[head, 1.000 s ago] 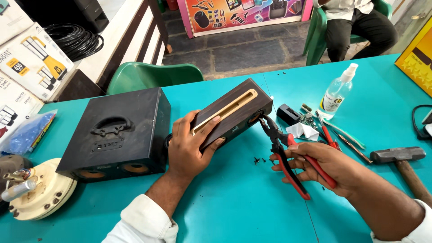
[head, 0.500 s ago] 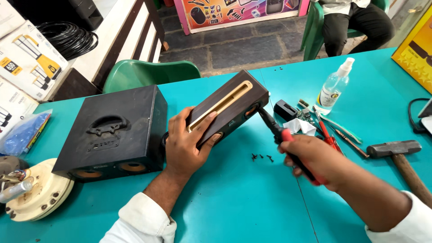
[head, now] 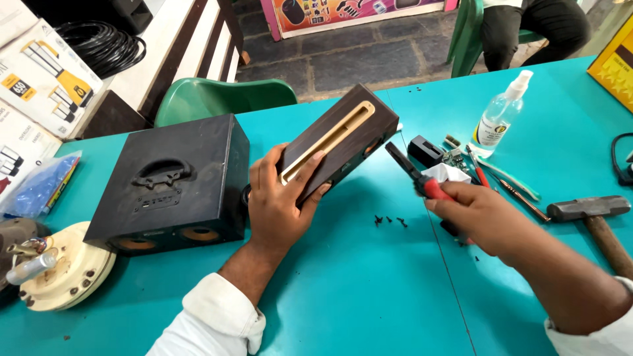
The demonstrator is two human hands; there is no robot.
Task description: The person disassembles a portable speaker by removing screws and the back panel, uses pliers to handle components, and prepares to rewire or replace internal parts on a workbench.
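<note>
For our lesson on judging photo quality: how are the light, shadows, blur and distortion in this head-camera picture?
Head view: soft, even daylight; faint shadows under the left hand and black box; a mild sheen on the teal table; the right hand holding pliers looks sharp; the table edges bow slightly from the wide lens.

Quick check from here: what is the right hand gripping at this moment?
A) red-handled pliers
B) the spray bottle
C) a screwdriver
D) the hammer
A: the right hand is closed around the red-handled pliers, whose dark nose points toward the dark wooden speaker box.
</note>
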